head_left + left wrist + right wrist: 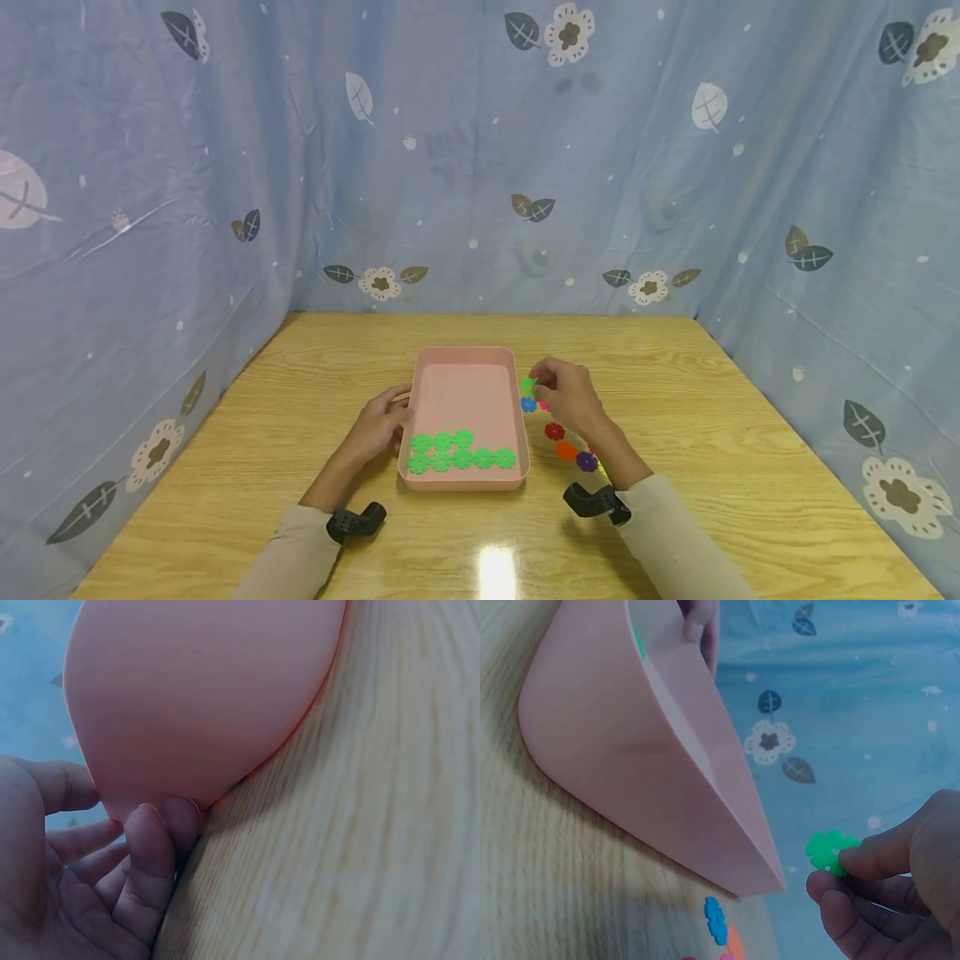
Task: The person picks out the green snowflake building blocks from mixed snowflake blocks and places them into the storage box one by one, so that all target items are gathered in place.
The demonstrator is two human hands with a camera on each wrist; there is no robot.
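Note:
A pink tray (465, 356) lies on the table, with several green flower-shaped plastic discs (462, 458) in rows at its near end. My left hand (378, 425) holds the tray by its left side; in the left wrist view its curled fingers (146, 847) press against the outer wall. Just beyond the tray's right wall, my right hand (566, 392) pinches one green flower disc (829, 851) between thumb and fingertips, above the table. Under and beside that hand lie a blue disc (528, 405), a red disc (554, 431), an orange disc (566, 451) and a purple disc (587, 462).
The wooden table (337, 350) carries the tray and loose discs. A patterned blue curtain (450, 167) hangs round its back and sides. Each wrist wears a black band (596, 502). My right forearm partly covers some discs.

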